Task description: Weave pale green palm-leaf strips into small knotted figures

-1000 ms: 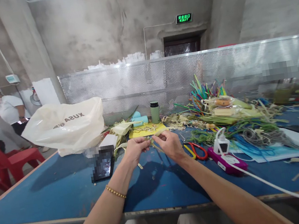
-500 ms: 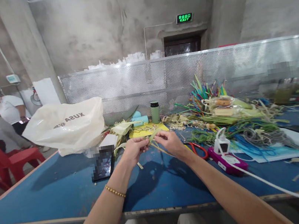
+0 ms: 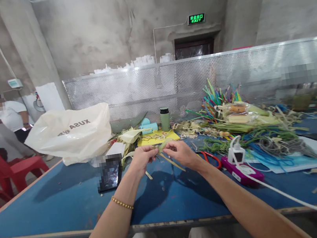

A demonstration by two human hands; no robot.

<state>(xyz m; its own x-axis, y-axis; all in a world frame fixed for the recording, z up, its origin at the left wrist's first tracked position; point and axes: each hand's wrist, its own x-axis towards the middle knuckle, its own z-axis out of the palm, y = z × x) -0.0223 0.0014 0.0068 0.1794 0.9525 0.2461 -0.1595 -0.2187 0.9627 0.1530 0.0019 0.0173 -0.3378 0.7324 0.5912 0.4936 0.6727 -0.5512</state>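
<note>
Just one head cam, pretty close in, looking forward and down from the near side of the counter.

There are 1 L hand, 1 R hand, 1 gold bracelet, 1 wht bag, 1 grn bottle, 1 purple pwr strip & 1 exit sign.

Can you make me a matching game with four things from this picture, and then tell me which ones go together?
Things:
1. bottle
2. leaf strip
3. big bag
4. socket block

Clues:
A. white, with dark letters
B. bright purple, right of the hands
C. standing upright, green with a black top
D. pinched in the left hand's fingers

Right pairs: 1-C, 2-D, 3-A, 4-B
</note>
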